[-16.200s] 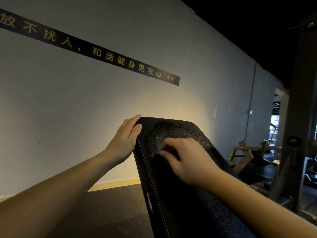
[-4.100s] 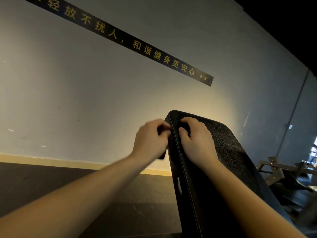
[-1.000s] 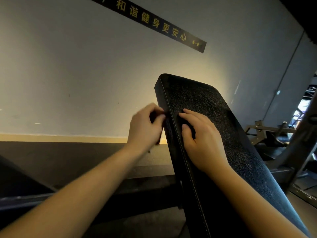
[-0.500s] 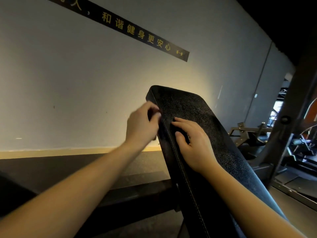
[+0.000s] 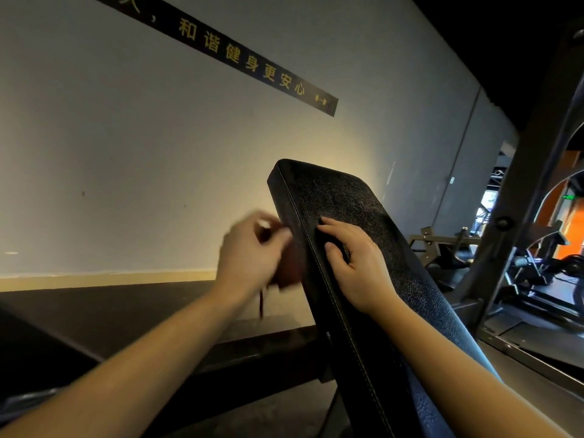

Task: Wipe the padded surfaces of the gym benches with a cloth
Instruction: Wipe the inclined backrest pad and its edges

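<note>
Wiping now: I see the left hand point(image 5: 252, 251), blurred, bunched around the dark cloth point(image 5: 289, 271) and pressing it to the side edge of the inclined bench pad point(image 5: 357, 210).
Right hand: the right hand point(image 5: 357, 273) lies on the pad's top face beside the stitched seam, fingers fairly straight, steadying it and gripping nothing I can make out.
Done: I judge the work mid-pad; no sheen shows which parts are wiped.
Left: probably the lower edge, then any other benches.
</note>
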The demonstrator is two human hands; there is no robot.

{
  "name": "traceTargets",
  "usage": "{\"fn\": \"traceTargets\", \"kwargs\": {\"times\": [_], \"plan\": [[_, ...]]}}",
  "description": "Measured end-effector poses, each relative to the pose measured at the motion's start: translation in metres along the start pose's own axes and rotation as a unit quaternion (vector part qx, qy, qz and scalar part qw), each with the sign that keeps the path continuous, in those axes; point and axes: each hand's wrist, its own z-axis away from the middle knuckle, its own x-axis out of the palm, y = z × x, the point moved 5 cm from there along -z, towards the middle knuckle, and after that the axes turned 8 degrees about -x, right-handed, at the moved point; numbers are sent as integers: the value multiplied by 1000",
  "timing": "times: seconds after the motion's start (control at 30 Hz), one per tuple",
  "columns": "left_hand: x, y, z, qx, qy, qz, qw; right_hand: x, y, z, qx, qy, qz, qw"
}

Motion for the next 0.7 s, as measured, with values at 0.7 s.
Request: {"fn": "traceTargets", "kwargs": {"times": [0.7], "plan": [[13, -2, 13, 14, -94, 48, 994, 1, -2, -2, 10, 16, -8, 1000]]}}
